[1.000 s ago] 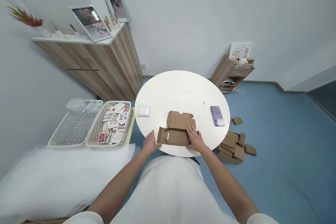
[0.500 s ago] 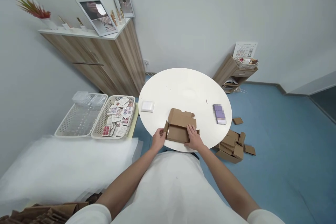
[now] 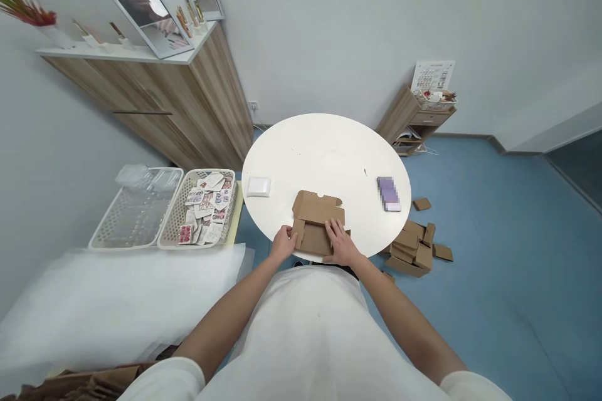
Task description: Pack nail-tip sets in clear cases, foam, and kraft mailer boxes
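Note:
A brown cardboard box [image 3: 316, 239] lies near the front edge of the round white table [image 3: 324, 144], its lid [image 3: 320, 207] folded back away from me. My left hand [image 3: 283, 243] grips the box's left side, with the thumb against the left flap [image 3: 298, 232]. Over the right side of the box, my right hand [image 3: 339, 243] holds the edge, fingers reaching inside. Part of the box's right end is hidden under that hand. A white packet [image 3: 258, 187] is left of the box, and a purple item [image 3: 389, 193], blurred out, is to its right.
Left of the table stand two white baskets, one with printed cards [image 3: 207, 210], one with clear plastic packs [image 3: 136, 210]. A carton of folded cardboard boxes [image 3: 411, 249] sits on the floor at right. A wooden cabinet [image 3: 207, 94] and small shelf [image 3: 416, 116] stand behind.
The box's left flap has turned inward and now lies flatter, with my left thumb on it. My right hand stays at the right side. The whole view has shifted slightly.

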`<act>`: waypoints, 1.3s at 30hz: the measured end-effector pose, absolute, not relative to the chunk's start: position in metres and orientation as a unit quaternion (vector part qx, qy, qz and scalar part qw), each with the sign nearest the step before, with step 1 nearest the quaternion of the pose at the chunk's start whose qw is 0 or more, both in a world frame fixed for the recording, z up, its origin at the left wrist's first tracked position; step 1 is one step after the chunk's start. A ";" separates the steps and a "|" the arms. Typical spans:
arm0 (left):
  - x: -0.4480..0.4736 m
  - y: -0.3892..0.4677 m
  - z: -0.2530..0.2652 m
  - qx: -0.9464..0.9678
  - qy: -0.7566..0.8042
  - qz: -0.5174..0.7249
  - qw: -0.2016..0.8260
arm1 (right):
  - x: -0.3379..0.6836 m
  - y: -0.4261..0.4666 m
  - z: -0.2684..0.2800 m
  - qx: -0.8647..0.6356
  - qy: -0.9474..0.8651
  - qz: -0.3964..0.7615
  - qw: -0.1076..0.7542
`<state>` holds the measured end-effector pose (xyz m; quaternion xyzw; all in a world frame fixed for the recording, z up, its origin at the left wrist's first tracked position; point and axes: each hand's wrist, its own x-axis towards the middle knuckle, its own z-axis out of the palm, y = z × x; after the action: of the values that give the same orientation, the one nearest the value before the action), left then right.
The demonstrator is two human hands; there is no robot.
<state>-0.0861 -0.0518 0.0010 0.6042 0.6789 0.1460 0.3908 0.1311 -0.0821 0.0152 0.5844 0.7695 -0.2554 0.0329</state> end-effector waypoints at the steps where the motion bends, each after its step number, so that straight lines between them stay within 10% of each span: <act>1: -0.087 -0.050 0.001 0.612 0.678 0.132 0.386 | 0.132 -0.082 0.016 0.579 0.772 -0.258 0.037; 31: -0.089 -0.023 0.021 0.793 0.498 0.016 0.350 | 0.161 -0.043 0.013 0.542 0.811 -0.217 0.039; 39: -0.052 0.006 0.028 0.785 0.517 -0.075 0.335 | 0.189 -0.044 0.015 0.604 0.763 -0.216 -0.076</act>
<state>-0.0520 0.0062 0.0279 0.7845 0.5166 -0.0748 0.3347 0.1893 -0.0436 0.0151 0.6043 0.7630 -0.2164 -0.0761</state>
